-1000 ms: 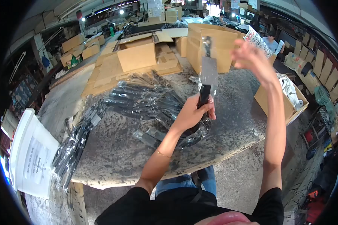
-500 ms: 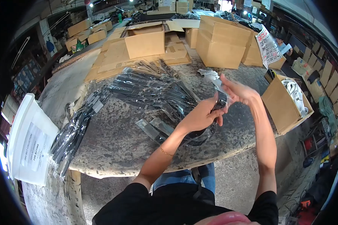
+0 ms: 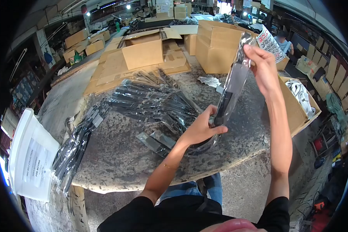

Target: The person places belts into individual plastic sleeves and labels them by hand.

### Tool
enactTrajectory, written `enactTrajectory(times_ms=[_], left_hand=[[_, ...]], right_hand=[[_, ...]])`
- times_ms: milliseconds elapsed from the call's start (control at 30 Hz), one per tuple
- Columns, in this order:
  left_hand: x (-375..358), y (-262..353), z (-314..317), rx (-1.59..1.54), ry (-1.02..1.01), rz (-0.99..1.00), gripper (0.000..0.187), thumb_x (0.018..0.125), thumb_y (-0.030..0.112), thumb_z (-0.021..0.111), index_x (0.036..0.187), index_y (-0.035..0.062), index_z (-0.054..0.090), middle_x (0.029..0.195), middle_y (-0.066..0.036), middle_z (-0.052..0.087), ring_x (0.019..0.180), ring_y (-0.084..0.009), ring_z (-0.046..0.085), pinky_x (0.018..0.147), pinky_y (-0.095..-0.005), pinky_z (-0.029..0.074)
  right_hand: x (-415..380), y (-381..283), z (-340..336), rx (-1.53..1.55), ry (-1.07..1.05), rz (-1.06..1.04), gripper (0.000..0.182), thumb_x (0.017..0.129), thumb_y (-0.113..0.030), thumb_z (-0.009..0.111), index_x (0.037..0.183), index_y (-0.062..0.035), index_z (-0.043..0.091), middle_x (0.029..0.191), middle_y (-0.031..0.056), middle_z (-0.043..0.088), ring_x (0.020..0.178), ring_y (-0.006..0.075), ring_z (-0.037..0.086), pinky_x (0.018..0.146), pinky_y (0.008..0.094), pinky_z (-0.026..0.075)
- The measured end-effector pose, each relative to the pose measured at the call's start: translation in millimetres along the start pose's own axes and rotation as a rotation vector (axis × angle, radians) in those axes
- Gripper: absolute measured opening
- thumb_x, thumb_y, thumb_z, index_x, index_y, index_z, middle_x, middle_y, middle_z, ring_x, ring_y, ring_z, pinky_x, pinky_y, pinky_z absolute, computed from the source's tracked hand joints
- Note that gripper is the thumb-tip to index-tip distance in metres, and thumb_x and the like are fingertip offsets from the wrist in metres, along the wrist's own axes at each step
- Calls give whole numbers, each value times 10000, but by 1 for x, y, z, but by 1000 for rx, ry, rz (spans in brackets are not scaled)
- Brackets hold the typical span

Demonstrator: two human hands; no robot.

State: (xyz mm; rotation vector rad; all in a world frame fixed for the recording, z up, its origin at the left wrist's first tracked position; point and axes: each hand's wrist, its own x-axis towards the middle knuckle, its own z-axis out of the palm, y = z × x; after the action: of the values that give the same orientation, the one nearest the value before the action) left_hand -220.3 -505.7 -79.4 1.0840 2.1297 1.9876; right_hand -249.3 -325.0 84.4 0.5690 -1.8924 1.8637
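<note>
A dark belt in a clear plastic sleeve (image 3: 235, 79) stands nearly upright over the right half of the table. My right hand (image 3: 262, 65) is closed on the sleeve's upper end, pinching it between thumb and fingers. Lower down, my left hand (image 3: 200, 129) lies against the belt with thumb and index finger spread apart; its other fingers are partly hidden. The belt's lower part curves past the left hand onto the table. Several sleeved belts (image 3: 150, 98) lie fanned out beyond the left hand. White paper tags (image 3: 209, 81) sit behind the held belt.
More bagged belts (image 3: 76, 145) trail along the left side toward a white plastic tub (image 3: 31, 154). Cardboard boxes (image 3: 143, 54) stand at the back, and a carton (image 3: 288, 106) of white straps is at the right edge. People are visible in the far background.
My right hand has risen and moved right, drawing the sleeved belt out long and upright. The left hand has shifted left and its fingers have spread. The white tags are uncovered.
</note>
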Motion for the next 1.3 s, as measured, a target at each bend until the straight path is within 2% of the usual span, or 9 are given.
enactTrajectory(times_ms=[100,300,367,500,567,633,733,900,1300], left_hand=[[-9,4,-6,396,-79,-51,284,849,174,674,990,-31,536,890,-97,619,808,-199,647,707,-304,479],[6,61,-41,-525,-377,75,151,917,115,540,971,-17,591,652,-62,656,663,-124,640,646,-238,456],[43,76,-56,28,-378,33,194,924,155,548,968,-28,593,656,-69,661,642,-132,637,651,-247,459],[87,66,-44,334,-79,21,348,929,258,559,1065,-62,564,921,-123,681,812,-155,644,744,-291,475],[91,63,-31,288,106,293,504,904,349,602,1206,-33,471,1132,-157,599,1031,-179,566,867,-308,450],[95,94,-13,115,43,211,571,924,348,574,1304,-30,377,1273,-183,500,1176,-219,483,941,-333,426],[105,121,12,-221,38,316,487,950,375,511,1219,-24,433,1148,-172,581,1070,-215,572,884,-330,460],[108,132,19,-570,-42,147,359,972,382,422,1009,30,479,750,-94,631,624,-197,636,648,-315,505],[100,127,23,-529,50,110,226,896,240,522,903,15,503,650,-83,579,517,-159,573,504,-277,449]], right_hand=[[13,-28,-10,-107,115,-114,210,879,-236,650,923,-37,701,825,2,642,726,70,545,710,263,467],[53,-116,-59,-17,269,-472,194,896,-174,619,1024,-35,666,883,-17,651,747,34,556,683,175,433],[27,-150,-14,-263,325,-560,142,853,-126,628,916,-1,652,802,39,637,691,122,573,622,238,462],[31,-152,-9,-447,359,-661,153,869,-173,630,877,-23,663,783,25,635,678,94,555,608,237,432],[39,-152,-30,-553,109,-402,196,908,-203,588,846,-33,663,775,29,640,667,89,557,612,243,429],[51,-120,-44,-514,-52,-379,210,886,-195,637,1009,-29,669,842,-14,648,719,47,557,666,200,457],[41,-98,-27,-493,-88,-302,209,838,-176,691,965,-11,683,764,-1,646,657,54,545,630,213,453],[19,-81,-20,-556,-41,-268,220,809,-206,717,948,-36,705,770,9,654,682,59,548,642,229,451],[-13,-66,-17,-377,-144,-188,222,821,-180,719,939,5,679,733,27,653,655,73,582,618,222,471]])
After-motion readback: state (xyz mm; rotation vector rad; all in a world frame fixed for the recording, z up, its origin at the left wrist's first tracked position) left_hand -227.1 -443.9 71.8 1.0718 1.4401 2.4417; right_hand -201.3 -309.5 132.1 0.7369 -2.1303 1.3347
